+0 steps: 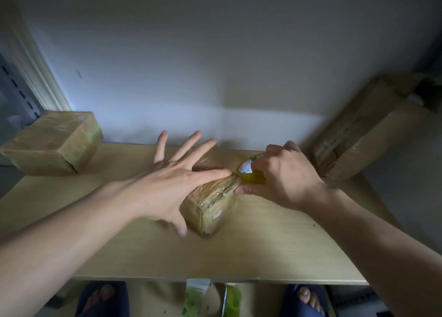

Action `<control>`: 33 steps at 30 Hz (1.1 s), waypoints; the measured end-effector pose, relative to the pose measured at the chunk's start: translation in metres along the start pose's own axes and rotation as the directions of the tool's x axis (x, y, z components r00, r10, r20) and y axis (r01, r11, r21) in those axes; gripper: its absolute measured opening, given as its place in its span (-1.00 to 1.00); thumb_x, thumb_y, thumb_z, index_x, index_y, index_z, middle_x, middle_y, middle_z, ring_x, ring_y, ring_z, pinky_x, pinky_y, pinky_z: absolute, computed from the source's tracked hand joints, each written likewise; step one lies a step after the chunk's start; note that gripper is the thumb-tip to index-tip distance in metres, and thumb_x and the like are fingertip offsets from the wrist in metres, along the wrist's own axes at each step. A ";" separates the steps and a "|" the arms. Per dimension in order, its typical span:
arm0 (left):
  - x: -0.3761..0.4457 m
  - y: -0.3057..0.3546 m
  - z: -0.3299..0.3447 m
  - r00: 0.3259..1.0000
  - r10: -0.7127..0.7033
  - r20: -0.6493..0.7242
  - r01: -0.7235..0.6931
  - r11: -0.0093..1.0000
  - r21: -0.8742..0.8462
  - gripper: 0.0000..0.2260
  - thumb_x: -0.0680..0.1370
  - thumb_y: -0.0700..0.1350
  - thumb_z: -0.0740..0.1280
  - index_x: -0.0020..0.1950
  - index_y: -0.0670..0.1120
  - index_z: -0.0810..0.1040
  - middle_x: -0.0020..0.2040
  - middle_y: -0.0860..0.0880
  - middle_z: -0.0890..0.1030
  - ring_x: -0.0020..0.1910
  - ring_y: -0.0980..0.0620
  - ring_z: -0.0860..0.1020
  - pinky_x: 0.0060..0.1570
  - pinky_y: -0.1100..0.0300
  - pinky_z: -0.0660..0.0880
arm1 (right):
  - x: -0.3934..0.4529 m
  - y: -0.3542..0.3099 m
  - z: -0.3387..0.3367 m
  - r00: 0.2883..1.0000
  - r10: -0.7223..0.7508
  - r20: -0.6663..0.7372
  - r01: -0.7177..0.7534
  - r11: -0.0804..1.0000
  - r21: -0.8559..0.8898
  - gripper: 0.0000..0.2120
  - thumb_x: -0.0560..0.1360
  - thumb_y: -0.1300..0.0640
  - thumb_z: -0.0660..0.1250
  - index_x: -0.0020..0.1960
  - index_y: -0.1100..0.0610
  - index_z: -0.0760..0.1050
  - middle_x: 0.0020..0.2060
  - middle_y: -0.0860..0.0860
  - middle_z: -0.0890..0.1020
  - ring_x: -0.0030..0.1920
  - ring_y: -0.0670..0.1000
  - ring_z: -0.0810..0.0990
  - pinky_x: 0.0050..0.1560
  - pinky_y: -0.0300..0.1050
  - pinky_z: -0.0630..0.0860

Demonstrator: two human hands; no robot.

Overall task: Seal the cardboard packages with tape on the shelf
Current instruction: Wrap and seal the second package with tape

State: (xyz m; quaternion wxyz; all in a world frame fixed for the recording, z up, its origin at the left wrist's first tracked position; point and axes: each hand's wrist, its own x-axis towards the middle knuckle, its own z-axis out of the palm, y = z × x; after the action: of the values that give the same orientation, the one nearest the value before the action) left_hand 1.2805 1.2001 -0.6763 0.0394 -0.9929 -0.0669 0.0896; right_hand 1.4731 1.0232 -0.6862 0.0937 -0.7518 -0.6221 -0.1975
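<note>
A small cardboard package (210,204) wrapped in shiny tape lies in the middle of the wooden shelf (263,249). My left hand (174,180) lies flat on the package's top with fingers spread, the forefinger pointing toward the tape roll. My right hand (282,175) grips a yellowish roll of tape (251,173) at the package's far right end. A strip of tape runs from the roll onto the package.
A taped cardboard package (55,142) sits at the shelf's back left. A larger cardboard box (368,127) leans at the back right against the white wall. Below the shelf's front edge are my feet in dark slippers and a green-and-white item on the floor.
</note>
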 end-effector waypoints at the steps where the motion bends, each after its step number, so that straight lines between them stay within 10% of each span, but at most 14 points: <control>1: -0.002 0.007 -0.002 0.998 -0.054 0.019 0.055 0.996 -0.064 0.23 0.11 0.51 0.50 0.57 0.41 -0.21 0.58 0.08 -0.48 0.51 -0.02 -0.58 0.39 -0.49 -0.41 | 0.000 0.000 0.003 0.999 -0.017 -0.037 0.016 1.000 -0.005 -0.56 0.33 -0.43 0.45 -0.29 -0.04 0.64 -0.48 -0.05 0.56 -0.34 0.06 0.57 -0.17 -0.03 0.41; 4: -0.002 0.031 -0.001 0.983 -0.181 0.001 0.176 0.958 -0.225 0.02 0.19 0.63 0.33 0.51 0.48 -0.14 0.63 0.01 -0.37 0.59 -0.18 -0.43 0.39 -0.50 -0.40 | -0.002 0.001 0.001 0.995 -0.030 -0.098 0.033 0.999 0.027 -0.54 0.36 -0.48 0.29 -0.39 -0.11 0.45 -0.51 -0.07 0.42 -0.37 0.05 0.53 -0.17 -0.06 0.34; 10: -0.004 0.031 0.012 0.970 -0.217 -0.109 0.179 0.942 -0.285 -0.22 0.37 0.32 0.36 0.46 0.46 -0.03 0.52 -0.04 0.02 0.51 -0.20 0.13 0.42 -0.28 0.26 | -0.007 0.008 -0.008 0.993 -0.021 -0.116 0.028 0.998 0.055 -0.41 0.37 -0.52 0.21 -0.37 0.01 0.50 -0.46 -0.25 0.17 -0.36 0.01 0.51 -0.12 -0.08 0.29; 20: -0.005 0.025 0.017 0.966 -0.217 -0.141 0.166 0.937 -0.309 -0.12 0.26 0.39 0.37 0.50 0.45 0.02 0.52 0.01 0.07 0.53 -0.12 0.13 0.46 -0.40 0.13 | -0.020 0.015 -0.018 0.988 -0.028 -0.154 0.030 0.999 0.013 -0.38 0.35 -0.54 0.18 -0.36 0.00 0.56 -0.41 -0.18 0.36 -0.30 0.01 0.51 -0.10 -0.05 0.26; 33: -0.007 0.001 0.021 0.980 0.016 -0.198 -0.067 0.964 -0.258 -0.12 0.37 0.26 0.43 0.56 0.37 -0.02 0.58 0.07 0.01 0.56 0.07 0.10 0.50 0.05 -0.08 | 0.010 0.012 0.021 0.997 -0.040 -0.065 0.048 0.991 0.124 -0.34 0.30 -0.58 0.17 -0.36 0.04 0.51 -0.41 -0.17 0.31 -0.32 -0.06 0.27 -0.21 -0.08 0.37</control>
State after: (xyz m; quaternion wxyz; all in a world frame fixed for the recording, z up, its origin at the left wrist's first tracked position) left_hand 1.2698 1.1998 -0.6956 -0.0883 -0.9945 -0.0533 -0.0164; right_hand 1.4899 1.0380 -0.6993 0.1557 -0.7241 -0.6464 -0.1835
